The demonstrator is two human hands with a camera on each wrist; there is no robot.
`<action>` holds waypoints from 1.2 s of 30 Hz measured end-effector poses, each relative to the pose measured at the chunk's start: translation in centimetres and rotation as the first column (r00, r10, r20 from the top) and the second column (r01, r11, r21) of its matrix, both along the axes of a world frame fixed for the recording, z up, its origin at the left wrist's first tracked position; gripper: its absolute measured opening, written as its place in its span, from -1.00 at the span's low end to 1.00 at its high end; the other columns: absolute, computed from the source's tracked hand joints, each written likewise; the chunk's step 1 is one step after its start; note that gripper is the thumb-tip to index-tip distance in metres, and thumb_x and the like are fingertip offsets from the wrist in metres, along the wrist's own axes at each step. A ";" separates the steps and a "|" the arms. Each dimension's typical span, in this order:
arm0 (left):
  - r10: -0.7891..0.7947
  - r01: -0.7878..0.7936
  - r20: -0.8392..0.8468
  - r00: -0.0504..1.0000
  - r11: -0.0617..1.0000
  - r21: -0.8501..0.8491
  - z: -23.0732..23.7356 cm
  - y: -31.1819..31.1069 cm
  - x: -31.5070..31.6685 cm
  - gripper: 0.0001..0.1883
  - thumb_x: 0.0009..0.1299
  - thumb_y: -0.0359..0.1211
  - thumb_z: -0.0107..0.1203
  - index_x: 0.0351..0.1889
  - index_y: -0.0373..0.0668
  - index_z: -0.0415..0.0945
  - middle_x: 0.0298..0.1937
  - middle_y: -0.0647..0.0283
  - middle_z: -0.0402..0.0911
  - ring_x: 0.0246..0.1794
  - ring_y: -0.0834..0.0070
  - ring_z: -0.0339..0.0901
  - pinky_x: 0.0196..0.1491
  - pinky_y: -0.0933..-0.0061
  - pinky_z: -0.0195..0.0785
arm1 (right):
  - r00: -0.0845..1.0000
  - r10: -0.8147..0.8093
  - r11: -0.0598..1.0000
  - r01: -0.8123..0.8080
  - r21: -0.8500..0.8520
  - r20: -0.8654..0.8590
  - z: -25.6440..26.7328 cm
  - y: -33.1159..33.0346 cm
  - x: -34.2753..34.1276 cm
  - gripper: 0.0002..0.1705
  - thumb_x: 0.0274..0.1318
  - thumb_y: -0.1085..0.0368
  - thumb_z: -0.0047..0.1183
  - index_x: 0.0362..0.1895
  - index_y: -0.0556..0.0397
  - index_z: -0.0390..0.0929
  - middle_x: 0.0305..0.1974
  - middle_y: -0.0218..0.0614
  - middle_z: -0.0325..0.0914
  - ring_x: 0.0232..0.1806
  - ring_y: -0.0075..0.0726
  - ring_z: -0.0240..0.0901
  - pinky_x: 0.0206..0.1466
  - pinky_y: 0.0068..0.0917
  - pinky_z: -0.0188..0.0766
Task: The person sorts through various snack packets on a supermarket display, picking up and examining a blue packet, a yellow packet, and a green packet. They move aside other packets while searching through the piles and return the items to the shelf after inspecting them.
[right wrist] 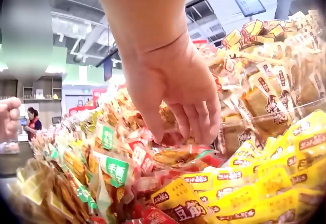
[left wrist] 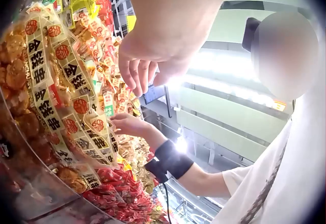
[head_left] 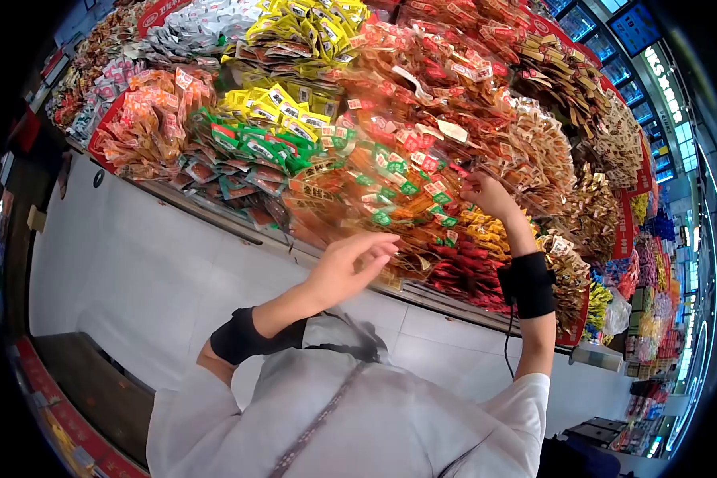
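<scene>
Right hand (right wrist: 175, 91) reaches down from top centre, fingers pointing down, thumb at left. Fingertips at a clear plastic packet with red edging (right wrist: 184, 156); can't tell if they pinch it. Lower left of the hand: heaped clear plastic packets with green labels (right wrist: 116, 169). Lower right: glossy yellow plastic packets with dark lettering (right wrist: 254, 183), overlapping. Behind those: clear plastic packets with brown contents and dark print (right wrist: 267, 101). Left hand (right wrist: 7, 118) cut off at left edge. Background: person in dark-and-red clothing (right wrist: 34, 124); dark-framed screen (right wrist: 248, 1) hanging up top.
</scene>
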State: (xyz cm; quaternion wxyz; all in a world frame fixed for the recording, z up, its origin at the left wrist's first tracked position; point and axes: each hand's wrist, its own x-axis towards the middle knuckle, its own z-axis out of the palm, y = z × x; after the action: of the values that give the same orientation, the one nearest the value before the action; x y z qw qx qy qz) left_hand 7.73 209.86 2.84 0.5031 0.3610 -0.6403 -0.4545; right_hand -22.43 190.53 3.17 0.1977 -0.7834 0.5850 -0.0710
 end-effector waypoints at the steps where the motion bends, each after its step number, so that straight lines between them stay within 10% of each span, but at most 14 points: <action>1: -0.014 0.014 -0.004 1.000 1.000 -0.001 -0.1 -0.1 0.4 -0.68 0.29 -0.53 0.00 0.02 -0.26 0.41 -0.16 0.23 0.58 -0.23 0.56 0.52 -0.20 0.58 0.38 | 0.999 -0.009 1.000 0.010 0.025 -0.034 -0.5 -0.5 0.3 -0.55 -0.19 0.16 0.20 -0.21 0.18 0.47 -0.34 -0.08 0.53 -0.24 -0.08 0.48 -0.18 -0.32 0.37; 10: -0.021 0.021 -0.023 1.000 1.000 -0.019 -1.0 -0.3 1.8 -0.69 0.30 -0.51 0.00 0.02 -0.24 0.41 -0.17 0.22 0.58 -0.25 0.55 0.53 -0.21 0.56 0.38 | 0.999 -0.036 0.987 0.038 0.153 -0.014 -0.2 -2.3 1.5 -0.66 -0.35 0.31 0.25 -0.36 0.14 0.52 -0.52 -0.15 0.54 -0.45 -0.21 0.49 -0.33 -0.36 0.37; 14: 0.001 -0.001 0.002 1.000 0.999 -0.039 -0.7 -0.3 2.3 -0.70 0.29 -0.52 0.00 0.00 -0.25 0.42 -0.18 0.21 0.58 -0.24 0.54 0.53 -0.22 0.56 0.38 | 0.954 -0.238 0.969 0.220 -0.116 -0.184 5.5 3.2 3.4 -0.78 -0.24 0.34 0.19 -0.40 0.14 0.54 -0.58 -0.15 0.51 -0.48 -0.28 0.49 -0.34 -0.40 0.38; 18: -0.001 0.000 -0.029 1.000 1.000 -0.022 0.3 -1.0 2.9 -0.71 0.28 -0.54 0.01 -0.02 -0.27 0.43 -0.18 0.20 0.57 -0.21 0.54 0.53 -0.21 0.57 0.38 | 0.918 -0.169 0.936 0.264 -0.233 0.359 9.1 10.9 4.0 -0.92 -0.02 0.44 0.07 -0.39 0.14 0.46 -0.48 -0.32 0.54 -0.44 -0.53 0.44 -0.41 -0.59 0.33; 21: -0.060 0.070 -0.114 0.992 0.994 0.084 1.8 -1.7 2.0 -0.69 0.28 -0.54 0.02 0.01 -0.27 0.40 -0.13 0.21 0.54 -0.15 0.54 0.50 -0.14 0.57 0.38 | 0.550 -0.175 0.964 0.265 0.028 0.817 6.9 15.1 5.9 -0.88 0.03 0.49 0.05 -0.31 0.13 0.39 -0.41 -0.46 0.49 -0.41 -0.65 0.38 -0.36 -0.71 0.29; 26: -0.159 0.210 -0.311 0.937 0.968 0.136 1.6 -2.8 -0.2 -0.59 0.26 -0.47 0.10 0.08 -0.28 0.31 -0.05 0.16 0.49 -0.10 0.52 0.48 -0.09 0.54 0.39 | 0.229 -0.126 0.988 0.118 0.101 0.965 3.0 18.5 11.0 -0.75 0.01 0.55 0.06 -0.17 0.16 0.38 -0.31 -0.45 0.47 -0.27 -0.64 0.38 -0.18 -0.69 0.31; 36: -0.145 0.233 -0.311 0.939 0.935 0.267 0.2 -2.5 0.4 -0.71 0.26 -0.48 0.11 -0.08 -0.40 0.40 -0.18 0.21 0.53 -0.17 0.58 0.49 -0.10 0.57 0.40 | 0.196 -0.171 0.983 0.096 0.155 0.965 1.6 19.7 13.5 -0.72 -0.01 0.60 0.05 -0.15 0.23 0.40 -0.22 -0.34 0.49 -0.18 -0.54 0.43 -0.14 -0.57 0.43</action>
State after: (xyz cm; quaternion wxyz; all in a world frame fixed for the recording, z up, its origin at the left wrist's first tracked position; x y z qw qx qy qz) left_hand 8.11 207.38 3.06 0.4831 0.2995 -0.5166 -0.6403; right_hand -8.90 210.19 4.82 0.5373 -0.5043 0.3979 -0.5464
